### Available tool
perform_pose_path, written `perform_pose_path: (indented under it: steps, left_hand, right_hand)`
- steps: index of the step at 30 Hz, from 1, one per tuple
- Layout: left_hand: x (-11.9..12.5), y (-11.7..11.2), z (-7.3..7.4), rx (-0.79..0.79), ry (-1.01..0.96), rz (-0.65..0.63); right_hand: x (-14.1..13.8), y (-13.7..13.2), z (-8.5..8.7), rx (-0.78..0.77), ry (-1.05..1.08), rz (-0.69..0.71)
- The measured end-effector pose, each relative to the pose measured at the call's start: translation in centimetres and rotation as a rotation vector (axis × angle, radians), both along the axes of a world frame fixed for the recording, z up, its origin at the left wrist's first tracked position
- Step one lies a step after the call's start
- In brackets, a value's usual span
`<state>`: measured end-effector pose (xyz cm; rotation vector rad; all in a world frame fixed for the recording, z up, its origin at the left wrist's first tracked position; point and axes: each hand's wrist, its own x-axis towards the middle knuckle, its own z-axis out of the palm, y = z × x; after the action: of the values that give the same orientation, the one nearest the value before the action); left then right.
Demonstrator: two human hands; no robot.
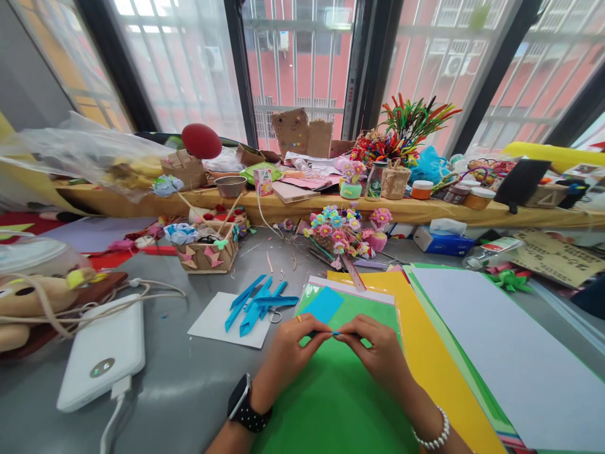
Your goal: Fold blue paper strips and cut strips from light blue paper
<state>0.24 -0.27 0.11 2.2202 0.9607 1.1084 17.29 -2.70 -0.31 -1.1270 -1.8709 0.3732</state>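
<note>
Between my two hands is a small piece of blue paper, mostly hidden by my fingers. My left hand pinches its left end, and my right hand pinches the right end. Both hands are over a green sheet. Just beyond my fingers lies a flat blue paper rectangle on the clear-sleeved green sheet. To the left, several folded blue paper strips are heaped on a white paper square.
A white power bank with cables lies at the left. Yellow sheets and white sheets spread to the right. Farther back are a craft basket, a flower bunch, a ruler and a tissue box.
</note>
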Motion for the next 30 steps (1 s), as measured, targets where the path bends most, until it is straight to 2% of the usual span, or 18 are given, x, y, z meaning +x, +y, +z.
perform_pose_path:
  steps: [12, 19, 25, 30]
  left_hand:
    - [-0.8, 0.6, 0.5, -0.064, -0.160, 0.143]
    - [-0.8, 0.6, 0.4, -0.078, -0.189, 0.130]
    - [-0.8, 0.4, 0.1, -0.183, -0.336, 0.134]
    - [-0.8, 0.5, 0.1, -0.142, -0.343, 0.132]
  right_hand:
    - [1.0, 0.2, 0.7, -0.098, 0.157, -0.112]
    - [1.0, 0.2, 0.6, -0.135, 0.187, -0.121]
    - [1.4, 0.3, 0.4, -0.146, 0.229, -0.154]
    - [1.3, 0.1, 0.6, -0.138, 0.240, -0.122]
